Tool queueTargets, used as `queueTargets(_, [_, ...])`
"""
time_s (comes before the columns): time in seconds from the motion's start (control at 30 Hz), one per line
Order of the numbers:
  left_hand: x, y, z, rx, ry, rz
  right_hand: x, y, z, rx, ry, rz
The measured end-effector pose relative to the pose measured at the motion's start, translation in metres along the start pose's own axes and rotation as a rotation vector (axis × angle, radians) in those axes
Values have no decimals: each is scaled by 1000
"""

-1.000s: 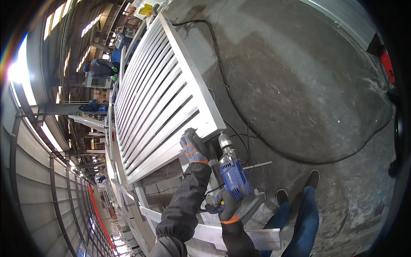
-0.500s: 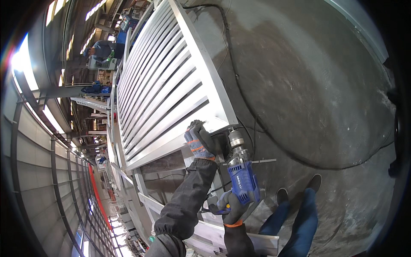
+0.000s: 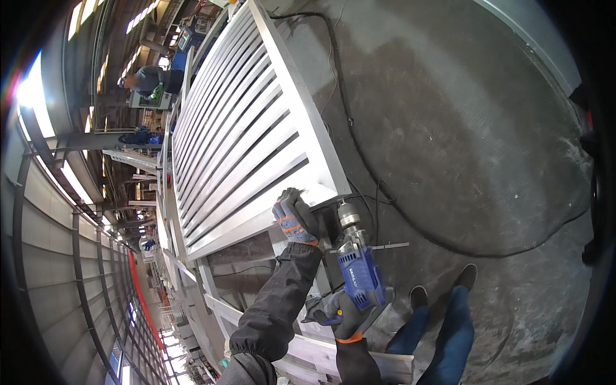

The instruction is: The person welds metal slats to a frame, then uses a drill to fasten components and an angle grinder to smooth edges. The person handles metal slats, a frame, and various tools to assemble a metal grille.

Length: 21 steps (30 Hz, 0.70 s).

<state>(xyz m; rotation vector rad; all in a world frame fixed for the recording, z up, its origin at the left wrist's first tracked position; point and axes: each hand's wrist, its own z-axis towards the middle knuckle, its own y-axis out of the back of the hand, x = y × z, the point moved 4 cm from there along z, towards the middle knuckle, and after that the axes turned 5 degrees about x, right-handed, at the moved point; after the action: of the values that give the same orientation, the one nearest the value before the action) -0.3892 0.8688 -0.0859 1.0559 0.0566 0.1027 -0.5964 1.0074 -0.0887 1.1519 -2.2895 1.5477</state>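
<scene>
A blue corded power drill [image 3: 360, 276] with a metal chuck is in my right hand [image 3: 353, 314], its gloved fingers wrapped round the handle. The chuck points at the near corner of a pale slatted metal panel [image 3: 256, 141]. Whether a bit enters the metal is too small to make out. My left hand [image 3: 297, 215], in a grey glove with orange stripes, is closed over the panel's near rail, just left of that corner. Its fingertips are partly hidden.
A black cable [image 3: 356, 138] curves across the grey floor [image 3: 462, 128] right of the panel. Below lie metal bars [image 3: 314, 353] of a supporting frame. My feet [image 3: 443, 285] stand at lower right. Another person [image 3: 151, 80] stands beyond the panel at upper left.
The view has shifted slightly. The person in the background is now more upright. My hands and the drill keep nearly the same place at the panel's corner.
</scene>
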Motion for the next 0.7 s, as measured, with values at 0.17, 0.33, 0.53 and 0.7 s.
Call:
queueTargets(0.17, [3,-3,-1,-5,43,-14,3,-2,3,-10,-40,6])
queueTargets(0.33, [5,-7,-2,-9,41,17,7,-6,6,54,26,47])
queueTargets(0.53, [4,0,-1,3,100,-29,9,-8,3,81,49,-188])
queueTargets(0.7, [0,3,3,25,177,-55,22,-6,2,77,250,-329])
